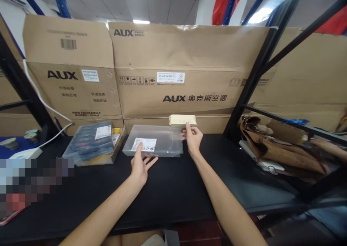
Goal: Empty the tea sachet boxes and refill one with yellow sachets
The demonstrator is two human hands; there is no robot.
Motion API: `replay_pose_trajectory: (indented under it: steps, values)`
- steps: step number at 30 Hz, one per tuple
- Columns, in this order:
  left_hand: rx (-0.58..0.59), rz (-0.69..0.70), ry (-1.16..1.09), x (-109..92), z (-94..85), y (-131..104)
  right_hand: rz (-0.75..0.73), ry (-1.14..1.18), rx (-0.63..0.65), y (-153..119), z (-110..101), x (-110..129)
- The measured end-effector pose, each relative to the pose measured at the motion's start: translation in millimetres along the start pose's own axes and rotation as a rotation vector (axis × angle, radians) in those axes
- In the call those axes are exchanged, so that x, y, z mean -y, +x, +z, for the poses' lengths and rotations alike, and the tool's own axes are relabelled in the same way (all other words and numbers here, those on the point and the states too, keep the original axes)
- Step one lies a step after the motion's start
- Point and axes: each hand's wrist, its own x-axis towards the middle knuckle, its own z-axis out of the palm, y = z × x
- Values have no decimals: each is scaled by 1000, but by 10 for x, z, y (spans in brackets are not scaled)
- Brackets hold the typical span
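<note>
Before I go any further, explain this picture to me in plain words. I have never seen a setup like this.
There is no machine here: the two bare hands belong to a person wearing a camera on the head. This single picture comes from it, looking forward and down.

The left hand holds a clear plastic case, its thumb on the white label. The right hand grips a pale yellow pack near the case's right end.

On the black surface, a stack of plastic-wrapped items lies to the left and a brown bag to the right. Cardboard marked AUX stands behind. The lower left corner is pixelated, so I cannot tell what is there.
</note>
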Motion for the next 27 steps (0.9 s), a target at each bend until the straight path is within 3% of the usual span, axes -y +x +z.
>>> replay_pose_trajectory:
  steps: [8,15,21,27]
  values:
    - [-58,-46,-22,-265,-288,-86,49,56,-9,-14,37,-63]
    - [-134,-52,-42,-264,-351,-177,57,50,-93,-128,-30,-17]
    - [-148,-17,-52,-250,-412,-162,124,10,-96,-468,-240,-42]
    - [-120,-49,-33,-285,-441,11,224,-136,-74,-675,-545,-54]
